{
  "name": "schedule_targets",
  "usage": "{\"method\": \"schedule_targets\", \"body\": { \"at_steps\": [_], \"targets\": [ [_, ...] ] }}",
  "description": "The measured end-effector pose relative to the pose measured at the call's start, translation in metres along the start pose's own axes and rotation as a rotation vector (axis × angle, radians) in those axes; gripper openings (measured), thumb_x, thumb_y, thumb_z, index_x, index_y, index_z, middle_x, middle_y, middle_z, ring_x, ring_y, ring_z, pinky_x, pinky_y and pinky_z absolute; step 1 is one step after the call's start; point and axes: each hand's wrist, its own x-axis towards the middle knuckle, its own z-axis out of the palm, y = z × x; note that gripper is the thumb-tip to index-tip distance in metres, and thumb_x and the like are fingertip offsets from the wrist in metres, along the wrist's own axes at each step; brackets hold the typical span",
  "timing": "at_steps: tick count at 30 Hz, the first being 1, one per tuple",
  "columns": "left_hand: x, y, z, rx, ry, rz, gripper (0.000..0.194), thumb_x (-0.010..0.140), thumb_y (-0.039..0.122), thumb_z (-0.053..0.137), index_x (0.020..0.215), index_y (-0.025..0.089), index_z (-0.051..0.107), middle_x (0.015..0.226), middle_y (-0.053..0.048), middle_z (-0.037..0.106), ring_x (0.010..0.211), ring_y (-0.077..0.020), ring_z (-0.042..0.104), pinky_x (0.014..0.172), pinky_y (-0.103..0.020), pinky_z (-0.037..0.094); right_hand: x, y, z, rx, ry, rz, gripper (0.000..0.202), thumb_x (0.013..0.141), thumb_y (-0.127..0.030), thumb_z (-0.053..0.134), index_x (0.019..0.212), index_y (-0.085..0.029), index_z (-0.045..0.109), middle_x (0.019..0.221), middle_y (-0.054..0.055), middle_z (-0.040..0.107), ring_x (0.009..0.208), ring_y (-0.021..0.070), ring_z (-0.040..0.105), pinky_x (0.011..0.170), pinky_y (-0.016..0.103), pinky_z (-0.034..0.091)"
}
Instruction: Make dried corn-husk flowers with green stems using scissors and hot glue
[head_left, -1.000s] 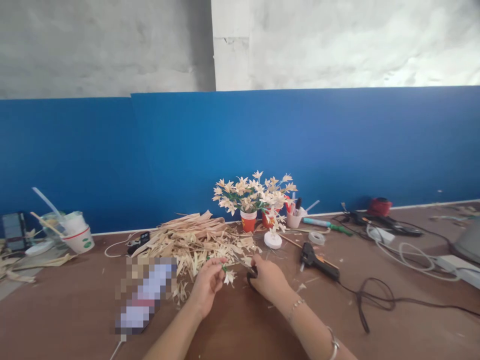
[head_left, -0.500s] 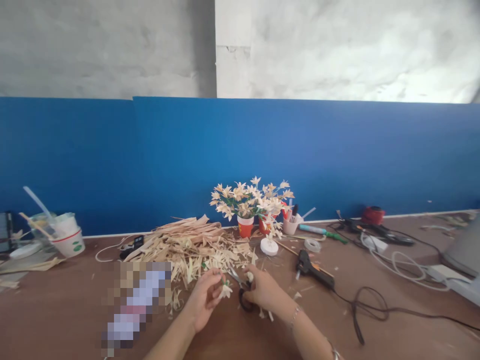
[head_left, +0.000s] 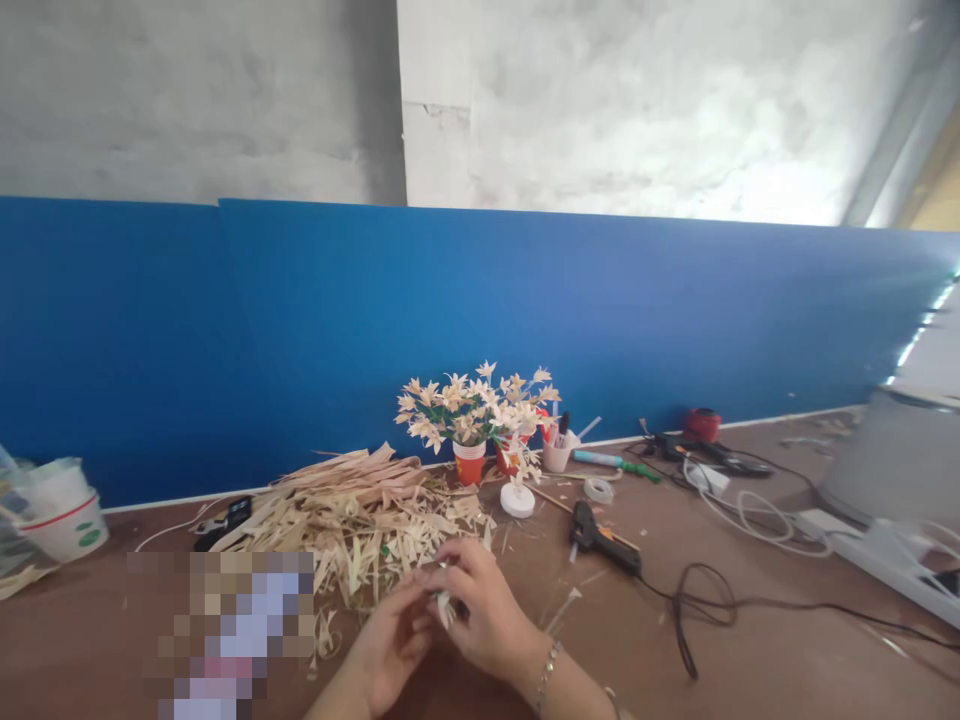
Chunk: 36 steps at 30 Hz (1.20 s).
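Observation:
My left hand (head_left: 394,640) and my right hand (head_left: 484,610) meet over the table just in front of the dried strips. Between their fingertips is a small pale flower (head_left: 445,608) with a bit of green; my fingers cover part of it. Both hands have their fingers closed round it. Behind them spreads a heap of dry, pale husk strips (head_left: 360,520). No scissors can be made out in my right hand.
Pale flowers (head_left: 457,400) stand in a red-and-white cup (head_left: 469,464), with a white round base (head_left: 517,501) nearby. To the right lie a black glue gun (head_left: 604,542), its looping cable and a tape roll (head_left: 598,490). A white cup (head_left: 66,530) is at left.
My right hand has moved left to join my left hand at the flower. The scissors it was holding are no longer visible. The view has turned right.

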Motion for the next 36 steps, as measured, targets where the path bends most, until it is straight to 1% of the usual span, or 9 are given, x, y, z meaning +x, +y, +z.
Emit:
{"method": "schedule_targets", "body": {
  "at_steps": [5, 12, 17, 20, 23, 25, 27, 29, 36],
  "targets": [
    [-0.002, 0.001, 0.001, -0.028, -0.036, -0.048, 0.018, 0.067, 0.013, 0.067, 0.077, 0.013, 0.051, 0.058, 0.005, 0.047, 0.037, 0.0003, 0.033, 0.031, -0.01, 0.014, -0.002, 0.004, 0.004, 0.096, 0.092, 0.022, 0.036, 0.066, -0.003, 0.049, 0.096, -0.022, 0.054, 0.103, 0.006, 0.05, 0.099, 0.0182, 0.047, 0.087, 0.032, 0.039],
    [-0.003, 0.0, 0.003, -0.066, -0.032, -0.053, 0.018, 0.066, 0.012, 0.068, 0.079, 0.013, 0.055, 0.055, 0.006, 0.046, 0.037, 0.0003, 0.034, 0.031, -0.009, 0.014, -0.004, 0.013, 0.007, 0.143, 0.156, 0.031, 0.034, 0.063, -0.001, 0.048, 0.087, -0.023, 0.06, 0.106, 0.005, 0.048, 0.097, 0.017, 0.048, 0.083, 0.029, 0.04],
    [-0.004, 0.0, 0.006, -0.031, -0.069, -0.101, 0.012, 0.075, 0.021, 0.061, 0.078, 0.009, 0.058, 0.061, 0.001, 0.051, 0.037, 0.0008, 0.031, 0.03, -0.009, 0.013, 0.002, 0.014, 0.003, 0.208, 0.244, 0.089, 0.016, 0.069, -0.01, 0.052, 0.079, -0.02, 0.061, 0.101, 0.006, 0.051, 0.089, 0.0166, 0.051, 0.079, 0.028, 0.042],
    [-0.005, 0.002, 0.007, 0.021, -0.098, -0.143, 0.022, 0.081, 0.026, 0.054, 0.082, 0.005, 0.061, 0.067, -0.002, 0.054, 0.036, 0.0015, 0.028, 0.029, -0.01, 0.012, 0.005, 0.037, -0.014, 0.155, 0.472, 0.225, 0.006, 0.072, -0.018, 0.053, 0.072, -0.017, 0.059, 0.093, 0.006, 0.053, 0.088, 0.0179, 0.051, 0.082, 0.03, 0.039],
    [-0.003, 0.003, 0.006, 0.053, -0.071, -0.132, 0.024, 0.082, 0.027, 0.052, 0.085, 0.005, 0.062, 0.067, -0.002, 0.054, 0.036, 0.0015, 0.027, 0.029, -0.01, 0.012, -0.001, 0.078, -0.038, 0.014, 0.826, 0.488, 0.015, 0.073, -0.028, 0.053, 0.072, -0.015, 0.06, 0.091, 0.007, 0.052, 0.085, 0.0183, 0.051, 0.08, 0.03, 0.039],
    [-0.002, 0.003, 0.005, 0.067, -0.06, -0.128, 0.025, 0.082, 0.028, 0.052, 0.084, 0.006, 0.062, 0.067, -0.002, 0.054, 0.036, 0.0015, 0.027, 0.029, -0.01, 0.012, -0.008, 0.105, -0.051, -0.097, 0.93, 0.648, 0.022, 0.072, -0.035, 0.053, 0.073, -0.014, 0.061, 0.09, 0.007, 0.051, 0.082, 0.0183, 0.051, 0.075, 0.029, 0.04],
    [-0.001, 0.002, 0.004, 0.077, -0.061, -0.128, 0.025, 0.081, 0.029, 0.053, 0.085, 0.006, 0.063, 0.067, -0.002, 0.054, 0.037, 0.0015, 0.027, 0.029, -0.01, 0.012, -0.015, 0.127, -0.06, -0.246, 0.899, 0.733, 0.027, 0.071, -0.037, 0.051, 0.073, -0.012, 0.062, 0.089, 0.009, 0.051, 0.082, 0.0199, 0.05, 0.075, 0.031, 0.04],
    [0.0, 0.002, 0.003, 0.08, -0.068, -0.129, 0.025, 0.08, 0.029, 0.054, 0.084, 0.007, 0.063, 0.068, -0.002, 0.054, 0.037, 0.0014, 0.027, 0.029, -0.01, 0.011, -0.019, 0.14, -0.062, -0.307, 0.83, 0.744, 0.028, 0.069, -0.036, 0.051, 0.07, -0.011, 0.062, 0.088, 0.01, 0.051, 0.082, 0.0211, 0.05, 0.077, 0.033, 0.039],
    [0.0, 0.002, 0.003, 0.069, -0.103, -0.131, 0.024, 0.079, 0.029, 0.056, 0.082, 0.007, 0.062, 0.066, -0.002, 0.053, 0.036, 0.0014, 0.025, 0.029, -0.01, 0.01, -0.009, 0.149, -0.058, -0.411, 0.565, 0.739, 0.018, 0.066, -0.027, 0.053, 0.063, -0.014, 0.064, 0.087, 0.009, 0.054, 0.084, 0.0217, 0.049, 0.077, 0.031, 0.038]
  ]
}}
